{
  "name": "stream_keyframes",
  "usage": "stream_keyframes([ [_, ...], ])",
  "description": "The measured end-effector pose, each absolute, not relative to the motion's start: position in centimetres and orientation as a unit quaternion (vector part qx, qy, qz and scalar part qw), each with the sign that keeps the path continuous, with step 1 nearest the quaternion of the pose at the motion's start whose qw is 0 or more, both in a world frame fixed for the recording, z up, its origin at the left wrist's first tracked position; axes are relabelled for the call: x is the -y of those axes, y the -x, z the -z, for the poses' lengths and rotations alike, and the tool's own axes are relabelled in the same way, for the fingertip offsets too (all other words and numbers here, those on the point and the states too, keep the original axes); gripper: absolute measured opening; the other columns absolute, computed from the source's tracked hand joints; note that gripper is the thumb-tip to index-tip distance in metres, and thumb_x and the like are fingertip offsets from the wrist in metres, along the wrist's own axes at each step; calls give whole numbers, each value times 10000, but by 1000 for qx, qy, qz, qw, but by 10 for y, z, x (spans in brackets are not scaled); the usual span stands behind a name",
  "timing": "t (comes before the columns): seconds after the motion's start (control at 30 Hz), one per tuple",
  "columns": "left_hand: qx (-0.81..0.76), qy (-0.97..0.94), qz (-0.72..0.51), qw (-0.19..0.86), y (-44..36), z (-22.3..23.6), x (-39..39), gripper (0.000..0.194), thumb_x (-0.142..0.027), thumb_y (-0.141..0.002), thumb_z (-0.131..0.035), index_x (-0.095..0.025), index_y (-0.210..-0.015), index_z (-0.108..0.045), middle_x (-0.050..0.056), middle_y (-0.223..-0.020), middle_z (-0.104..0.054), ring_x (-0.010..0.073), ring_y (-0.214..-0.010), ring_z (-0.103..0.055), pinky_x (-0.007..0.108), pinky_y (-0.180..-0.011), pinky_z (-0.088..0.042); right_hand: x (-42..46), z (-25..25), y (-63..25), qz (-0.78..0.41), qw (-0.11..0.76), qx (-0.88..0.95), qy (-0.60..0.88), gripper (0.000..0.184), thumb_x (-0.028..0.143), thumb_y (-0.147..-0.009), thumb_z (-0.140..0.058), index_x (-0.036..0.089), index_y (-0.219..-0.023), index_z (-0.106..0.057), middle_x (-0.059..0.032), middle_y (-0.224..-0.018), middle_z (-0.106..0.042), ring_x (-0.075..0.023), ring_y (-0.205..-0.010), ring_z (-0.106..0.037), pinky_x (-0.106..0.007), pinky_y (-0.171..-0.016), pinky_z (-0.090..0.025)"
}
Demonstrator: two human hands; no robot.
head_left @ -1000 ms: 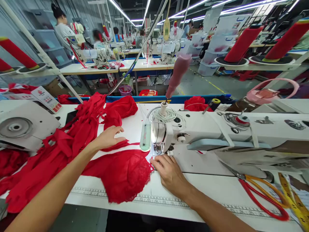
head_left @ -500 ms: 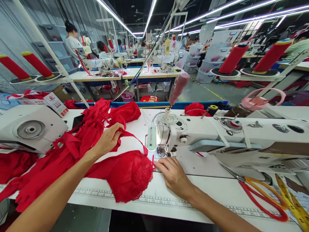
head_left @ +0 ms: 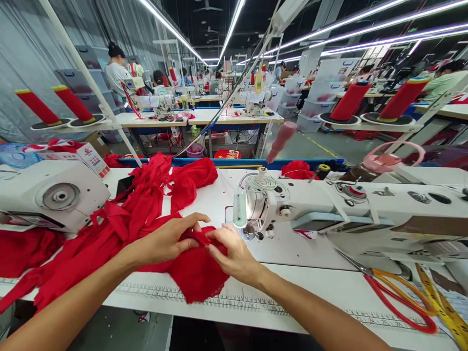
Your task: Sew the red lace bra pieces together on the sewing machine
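Note:
A red lace bra [head_left: 199,275] lies on the white table in front of the sewing machine [head_left: 329,200], its lace-edged cup hanging toward the printed ruler. My left hand [head_left: 171,240] pinches the upper edge of the cup between thumb and fingers. Close beside it, my right hand [head_left: 230,248] has thumb and fingers closed on the same edge. The two hands nearly meet, left of the lit needle area [head_left: 250,231]. Behind my left hand spreads a heap of red bras and straps [head_left: 127,214], joined visually with the held piece.
Orange-and-red scissors [head_left: 398,297] and a yellow tape measure [head_left: 444,312] lie at the right. A second machine head [head_left: 54,195] stands at the left. A pink-handled tool [head_left: 280,141] sticks up behind the needle head. Red thread cones [head_left: 349,102] stand on racks; people work farther back.
My left hand has let go of the raised strap and come down to the cup's edge. My right hand has moved left, away from the needle area, onto the bra.

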State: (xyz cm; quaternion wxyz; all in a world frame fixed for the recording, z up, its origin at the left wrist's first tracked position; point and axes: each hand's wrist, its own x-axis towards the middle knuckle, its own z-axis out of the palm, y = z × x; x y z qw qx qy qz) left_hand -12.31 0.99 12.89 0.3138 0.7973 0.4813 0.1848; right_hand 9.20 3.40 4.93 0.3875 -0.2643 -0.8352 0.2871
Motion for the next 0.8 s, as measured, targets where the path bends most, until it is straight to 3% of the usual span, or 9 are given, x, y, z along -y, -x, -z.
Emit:
stream_keyframes([
  [0.03,-497,-784,-182,324,126,-128,-12,423,-277,-882,-571,-249,-1301,-519,1,-936,-636,149,-800,-599,257,-737,-479,-36,-51,-93,-327,365,829,269,133,280,-937,-529,208,-887,-628,-9,-799,-663,-167,-781,-591,-341,-810,-476],
  [0.1,-524,-763,-180,334,131,-125,-21,372,-329,-861,-590,-219,-1217,-582,-5,-873,-627,141,-716,-568,243,-662,-453,-39,-55,-100,-444,309,797,271,255,338,-924,-540,197,-712,-551,21,-667,-596,-127,-661,-541,-276,-677,-446],
  [0.2,-538,-778,-171,277,119,-112,-43,268,-409,-904,-517,-199,-1000,-655,7,-838,-644,154,-718,-567,241,-643,-434,-42,-58,-116,-650,196,677,285,373,488,-928,-495,192,-701,-503,18,-657,-606,-106,-580,-574,-223,-535,-415],
  [0.27,-549,-793,-157,212,99,-91,-58,281,-387,-942,-450,-200,-864,-645,12,-799,-652,166,-721,-582,248,-648,-427,-45,-55,-128,-705,149,600,347,373,510,-907,-496,192,-712,-493,20,-651,-604,-97,-527,-581,-200,-464,-412],
  [0.4,-588,-785,-137,139,55,-38,-70,263,-273,-961,-414,-198,-847,-640,43,-719,-655,202,-646,-602,281,-612,-399,-50,-41,-154,-673,138,563,460,212,374,-827,-604,198,-773,-498,57,-564,-563,-74,-410,-480,-163,-344,-347],
  [0.53,-605,-782,-132,76,38,-11,-63,222,-336,-972,-480,-197,-995,-651,59,-717,-668,242,-675,-636,319,-662,-439,-46,-32,-180,-644,134,554,511,178,325,-882,-537,221,-1015,-482,81,-569,-586,-87,-391,-468,-164,-347,-343],
  [0.63,-597,-789,-138,47,36,-13,-56,206,-348,-961,-528,-192,-1014,-651,102,-899,-705,272,-853,-654,379,-800,-470,-40,-32,-190,-594,127,592,529,202,282,-931,-446,226,-1124,-469,76,-607,-593,-99,-414,-484,-194,-408,-367],
  [0.8,-455,-871,-184,-37,28,-6,-38,283,-94,-973,-401,-176,-1061,-656,110,-1107,-704,243,-1011,-631,394,-884,-478,-33,-38,-194,-378,107,776,494,293,191,-919,-457,223,-1194,-551,45,-614,-592,-151,-599,-567,-259,-635,-383],
])
